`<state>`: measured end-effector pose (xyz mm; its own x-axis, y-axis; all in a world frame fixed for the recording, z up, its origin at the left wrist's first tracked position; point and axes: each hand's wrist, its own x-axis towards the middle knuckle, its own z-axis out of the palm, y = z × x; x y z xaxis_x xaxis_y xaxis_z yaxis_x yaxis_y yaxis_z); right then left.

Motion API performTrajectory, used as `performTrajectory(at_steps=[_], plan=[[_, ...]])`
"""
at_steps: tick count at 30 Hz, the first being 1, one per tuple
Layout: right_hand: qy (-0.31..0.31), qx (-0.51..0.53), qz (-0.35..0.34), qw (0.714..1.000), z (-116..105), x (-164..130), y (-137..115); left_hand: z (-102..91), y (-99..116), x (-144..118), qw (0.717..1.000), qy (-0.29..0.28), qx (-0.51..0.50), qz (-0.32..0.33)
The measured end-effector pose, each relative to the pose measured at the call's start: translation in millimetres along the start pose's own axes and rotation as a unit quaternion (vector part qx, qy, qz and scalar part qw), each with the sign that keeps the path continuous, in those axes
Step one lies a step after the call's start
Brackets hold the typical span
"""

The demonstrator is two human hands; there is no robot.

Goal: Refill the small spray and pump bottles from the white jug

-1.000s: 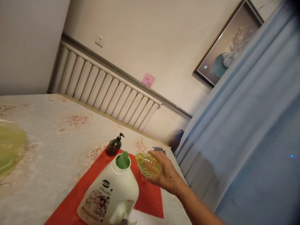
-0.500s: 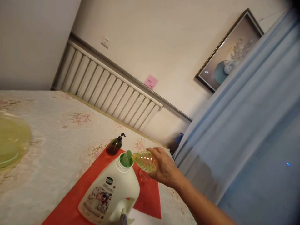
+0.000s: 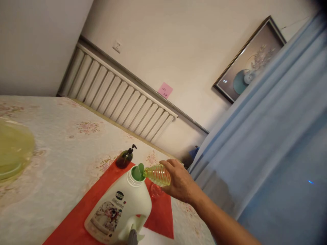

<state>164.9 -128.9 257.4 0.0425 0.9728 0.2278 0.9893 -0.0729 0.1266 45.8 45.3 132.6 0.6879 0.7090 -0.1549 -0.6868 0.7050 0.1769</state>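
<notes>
If the ribbed yellow bottle [image 3: 157,175] were slipping off the rim of the white jug [image 3: 129,203], any liquid could be running down onto the red sheet [image 3: 160,212]; a loosening grip would probably be causing it. The right hand [image 3: 182,182] is gripping that bottle, fingers wrapping round it, its neck pointing leftward at the jug's mouth; contact there is hard to tell. The left hand is lying outside the view, its state unknown.
</notes>
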Motion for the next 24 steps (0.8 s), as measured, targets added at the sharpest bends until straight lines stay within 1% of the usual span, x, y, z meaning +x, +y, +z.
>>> performTrajectory(at_steps=[7,13,19,22,24], plan=[[0.000,-0.011,-0.007,1.000,-5,1,-1,-9.9,-1,5,1.000,0.004,-0.007,0.025],[-0.001,-0.018,-0.013,1.000,-7,2,-1,-18.4,0,12,1.000,-0.007,0.006,0.004],[-0.003,-0.030,-0.019,0.999,-8,3,1,-27.3,-3,23,0.998,-0.014,0.040,-0.053],[-0.011,-0.041,-0.023,0.999,-9,4,1,-29.3,-6,34,0.991,-0.018,0.071,-0.109],[-0.018,-0.046,-0.023,0.999,-11,5,1,-30.4,-8,42,0.982,-0.023,0.098,-0.161]])
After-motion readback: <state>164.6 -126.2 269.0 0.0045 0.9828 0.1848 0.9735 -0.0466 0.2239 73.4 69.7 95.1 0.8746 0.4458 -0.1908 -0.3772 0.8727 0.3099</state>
